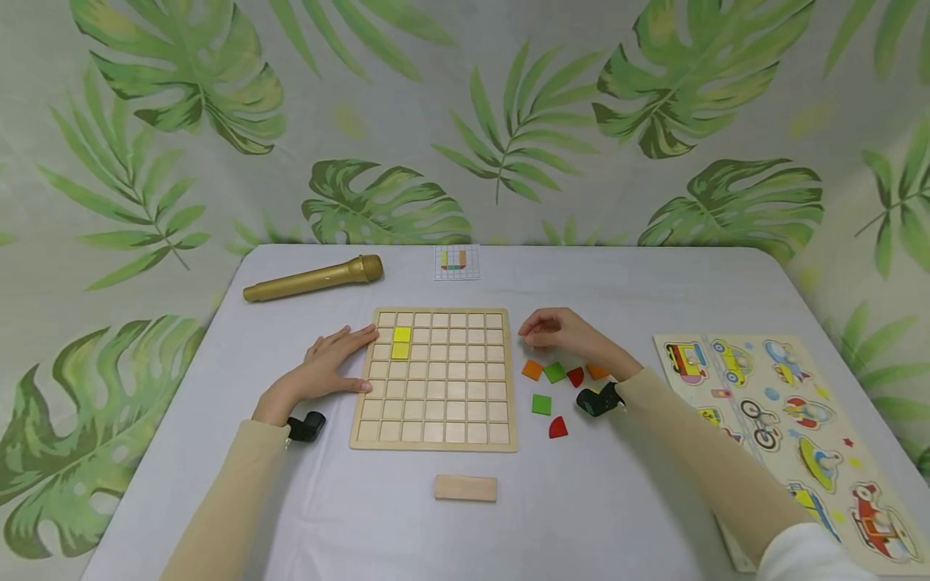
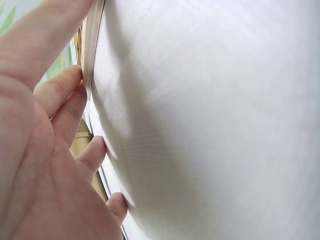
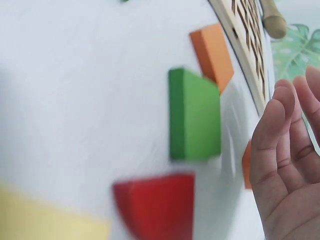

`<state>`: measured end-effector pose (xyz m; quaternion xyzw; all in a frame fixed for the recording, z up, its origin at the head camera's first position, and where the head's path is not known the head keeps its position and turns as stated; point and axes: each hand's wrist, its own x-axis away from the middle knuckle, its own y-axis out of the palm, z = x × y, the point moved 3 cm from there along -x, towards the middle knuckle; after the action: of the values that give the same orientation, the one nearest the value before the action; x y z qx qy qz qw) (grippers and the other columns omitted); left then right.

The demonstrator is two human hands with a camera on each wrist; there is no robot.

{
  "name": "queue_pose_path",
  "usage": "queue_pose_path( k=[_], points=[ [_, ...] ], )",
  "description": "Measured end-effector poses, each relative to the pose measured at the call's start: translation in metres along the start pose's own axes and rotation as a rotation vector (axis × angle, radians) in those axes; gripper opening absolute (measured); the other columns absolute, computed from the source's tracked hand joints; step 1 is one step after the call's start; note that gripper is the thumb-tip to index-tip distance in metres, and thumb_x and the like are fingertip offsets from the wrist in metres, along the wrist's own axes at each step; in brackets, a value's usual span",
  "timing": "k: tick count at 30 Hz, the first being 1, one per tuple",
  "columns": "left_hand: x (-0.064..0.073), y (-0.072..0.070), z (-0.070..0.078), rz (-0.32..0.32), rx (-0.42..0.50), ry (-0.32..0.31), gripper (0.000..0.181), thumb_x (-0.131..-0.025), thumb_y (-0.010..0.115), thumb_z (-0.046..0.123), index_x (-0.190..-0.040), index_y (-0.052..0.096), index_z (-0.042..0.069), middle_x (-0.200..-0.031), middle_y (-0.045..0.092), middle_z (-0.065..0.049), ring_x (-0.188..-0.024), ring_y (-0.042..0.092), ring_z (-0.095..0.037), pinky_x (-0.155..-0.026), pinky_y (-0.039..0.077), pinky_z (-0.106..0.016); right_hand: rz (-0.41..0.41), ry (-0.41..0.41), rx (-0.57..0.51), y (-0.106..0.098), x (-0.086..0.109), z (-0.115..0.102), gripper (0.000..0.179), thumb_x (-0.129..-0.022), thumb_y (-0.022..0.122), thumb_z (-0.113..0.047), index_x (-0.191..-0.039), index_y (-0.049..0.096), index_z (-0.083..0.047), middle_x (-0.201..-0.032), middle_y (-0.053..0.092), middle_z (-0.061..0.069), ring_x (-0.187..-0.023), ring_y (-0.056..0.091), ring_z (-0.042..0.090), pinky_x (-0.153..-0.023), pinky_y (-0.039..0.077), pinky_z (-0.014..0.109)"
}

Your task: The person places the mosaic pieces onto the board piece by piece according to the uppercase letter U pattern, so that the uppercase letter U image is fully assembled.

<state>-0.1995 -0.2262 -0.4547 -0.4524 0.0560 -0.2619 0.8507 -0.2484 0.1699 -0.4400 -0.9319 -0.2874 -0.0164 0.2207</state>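
Observation:
A square wooden grid board (image 1: 437,446) lies mid-table, with two yellow squares (image 1: 401,342) in adjoining cells near its upper left. My left hand (image 1: 323,371) is spread along the board's left side, its thumb and fingertips against the frame (image 2: 89,55). Just beyond the board's right edge hovers my right hand (image 1: 559,332), fingers loosely bent and no piece visible in them. Below it lie an orange square (image 1: 533,369), a green square (image 1: 555,372) and a red quarter-round piece (image 1: 576,377). Another orange piece (image 3: 247,165) is partly hidden behind the right hand in the right wrist view.
Nearer me are another green square (image 1: 541,404) and red quarter-round (image 1: 558,427). A plain wooden block (image 1: 466,488) lies in front of the board. Behind it are a small pattern card (image 1: 457,262) and a gold microphone (image 1: 314,278). A vehicle puzzle (image 1: 788,403) occupies the right side.

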Motion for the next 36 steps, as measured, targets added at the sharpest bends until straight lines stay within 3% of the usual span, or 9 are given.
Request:
queue_pose_path(
  k=[10,18,25,36],
  points=[
    [0.001,-0.001,0.002,0.004,0.004,-0.001,0.089,-0.081,0.075,0.039,-0.151,0.029,0.009,-0.157,0.021,-0.011,-0.142,0.005,-0.04,-0.106,-0.004,-0.063,0.046,0.067,-0.008,-0.024,0.034,0.016,0.025,-0.093,0.063,-0.018,-0.109,0.063,0.003,-0.099,0.061,0.017,-0.085,0.055,0.027,-0.076,0.051,0.031],
    [0.001,0.0,0.001,0.003,0.011,0.005,0.09,-0.081,0.075,0.039,-0.151,0.028,0.009,-0.157,0.02,-0.011,-0.143,0.004,-0.04,-0.107,-0.005,-0.063,0.062,0.075,-0.013,-0.037,0.061,0.029,0.028,-0.093,0.064,-0.023,-0.109,0.063,0.001,-0.102,0.062,0.016,-0.089,0.056,0.027,-0.078,0.049,0.029],
    [0.001,0.0,0.001,0.006,0.004,0.004,0.09,-0.08,0.075,0.04,-0.151,0.029,0.01,-0.157,0.02,-0.01,-0.143,0.005,-0.04,-0.106,-0.004,-0.064,0.075,0.084,-0.018,-0.041,0.079,0.034,0.027,-0.093,0.064,-0.021,-0.108,0.063,0.002,-0.097,0.063,0.017,-0.08,0.057,0.025,-0.07,0.05,0.03],
    [0.001,0.0,0.002,0.009,0.001,0.004,0.09,-0.08,0.076,0.04,-0.151,0.029,0.01,-0.157,0.021,-0.011,-0.143,0.005,-0.04,-0.106,-0.004,-0.064,0.05,0.102,-0.043,-0.036,0.093,0.04,0.026,-0.094,0.063,-0.018,-0.11,0.062,0.002,-0.097,0.063,0.015,-0.08,0.056,0.027,-0.069,0.051,0.029]
  ],
)
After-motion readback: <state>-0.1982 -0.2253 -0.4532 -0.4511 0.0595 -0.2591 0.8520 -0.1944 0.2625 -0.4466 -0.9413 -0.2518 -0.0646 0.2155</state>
